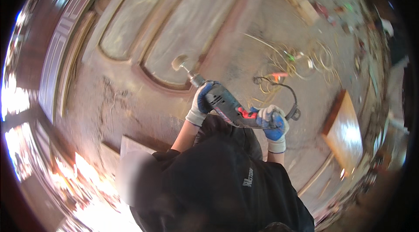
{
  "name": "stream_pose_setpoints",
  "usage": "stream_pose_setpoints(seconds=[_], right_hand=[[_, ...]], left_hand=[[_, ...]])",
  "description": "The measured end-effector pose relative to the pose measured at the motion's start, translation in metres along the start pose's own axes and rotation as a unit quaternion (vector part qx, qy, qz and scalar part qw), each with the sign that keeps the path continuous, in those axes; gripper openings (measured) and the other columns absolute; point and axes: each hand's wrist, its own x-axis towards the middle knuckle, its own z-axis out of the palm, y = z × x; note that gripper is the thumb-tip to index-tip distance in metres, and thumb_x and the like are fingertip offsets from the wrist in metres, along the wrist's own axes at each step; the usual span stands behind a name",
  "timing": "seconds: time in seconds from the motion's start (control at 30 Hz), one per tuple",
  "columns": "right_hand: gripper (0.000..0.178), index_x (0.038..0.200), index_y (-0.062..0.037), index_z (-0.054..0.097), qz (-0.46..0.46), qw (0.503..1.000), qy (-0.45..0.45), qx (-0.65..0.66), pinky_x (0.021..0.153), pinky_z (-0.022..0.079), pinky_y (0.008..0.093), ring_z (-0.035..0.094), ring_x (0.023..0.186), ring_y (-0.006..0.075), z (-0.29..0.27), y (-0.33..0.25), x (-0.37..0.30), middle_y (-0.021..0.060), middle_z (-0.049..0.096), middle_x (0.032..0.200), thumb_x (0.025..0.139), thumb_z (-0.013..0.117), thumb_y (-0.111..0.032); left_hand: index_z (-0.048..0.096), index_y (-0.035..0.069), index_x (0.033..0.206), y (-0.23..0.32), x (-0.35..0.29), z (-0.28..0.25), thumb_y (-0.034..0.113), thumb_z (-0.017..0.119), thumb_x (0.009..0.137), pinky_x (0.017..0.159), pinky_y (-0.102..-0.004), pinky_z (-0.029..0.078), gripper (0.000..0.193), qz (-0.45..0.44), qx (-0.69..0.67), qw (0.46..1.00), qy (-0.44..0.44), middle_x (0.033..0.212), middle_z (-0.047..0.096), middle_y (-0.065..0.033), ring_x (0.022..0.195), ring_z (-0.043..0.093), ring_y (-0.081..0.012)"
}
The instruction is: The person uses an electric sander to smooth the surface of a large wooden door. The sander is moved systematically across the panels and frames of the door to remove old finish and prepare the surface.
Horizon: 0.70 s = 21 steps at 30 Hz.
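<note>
A black and red electric drill (227, 102) is held in both my gloved hands. My left hand (200, 104), in a white and blue glove, wraps round the drill's front body behind the chuck. At the rear, my right hand (274, 124) grips the handle near the red trigger area. A round, brownish sanding or brush head (178, 62) sits on the shaft in the chuck. It is over the near end of a large panelled wooden door (163, 59) lying flat; contact cannot be made out. A black power cord (293, 94) runs from behind the handle.
Tangled yellowish cables (321, 59) lie on the floor at right, with an orange connector (279, 75) among them. A glossy wooden board (347, 129) stands farther right. Panelled doors (65, 46) lean at left. A wood block (302, 7) and scattered debris lie at far right.
</note>
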Motion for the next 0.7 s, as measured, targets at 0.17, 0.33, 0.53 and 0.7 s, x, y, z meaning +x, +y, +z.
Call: stream_pose_setpoints(seconds=[0.17,0.33,0.53,0.7], right_hand=[[0.028,0.083,-0.0038,0.051,0.124,0.987,-0.088,0.044,0.097,0.037,0.0481,0.049,0.063,0.0226,-0.027,-0.019,0.088,0.0049,0.046,0.064,0.088,0.053,-0.032],[0.027,0.094,-0.0030,0.053,0.280,0.931,-0.211,0.104,0.104,0.032,0.0504,0.054,0.077,0.0234,-0.047,-0.015,0.172,0.0058,0.052,0.072,0.084,0.058,-0.028],[0.044,0.124,-0.0023,0.047,0.346,0.887,-0.297,-0.064,0.109,0.030,0.0505,0.057,0.094,0.0246,-0.025,-0.035,0.243,0.0075,0.059,0.093,0.083,0.056,-0.016],[0.029,0.113,-0.0050,0.052,0.449,0.828,-0.324,-0.089,0.101,0.038,0.0474,0.056,0.087,0.0216,-0.054,-0.012,0.321,0.0040,0.053,0.079,0.091,0.056,-0.025]], left_hand=[[0.056,0.004,0.110,0.000,0.010,0.012,0.024,0.057,0.091,0.083,-0.0381,0.052,0.028,0.095,-0.050,0.988,0.108,0.100,0.063,-0.0106,0.091,0.062,-0.0237],[0.059,0.008,0.097,-0.025,0.020,0.020,0.020,0.062,0.087,0.075,-0.0367,0.053,0.016,0.271,-0.143,0.922,0.238,0.090,0.064,-0.0060,0.083,0.063,-0.0200],[0.058,0.010,0.091,-0.073,0.041,0.040,0.018,0.060,0.086,0.075,-0.0352,0.053,0.010,0.378,-0.301,0.830,0.279,0.084,0.065,-0.0069,0.078,0.064,-0.0219],[0.059,0.009,0.093,-0.093,0.096,0.060,0.020,0.062,0.084,0.077,-0.0372,0.053,0.015,0.418,-0.369,0.773,0.304,0.087,0.066,-0.0091,0.079,0.064,-0.0232]])
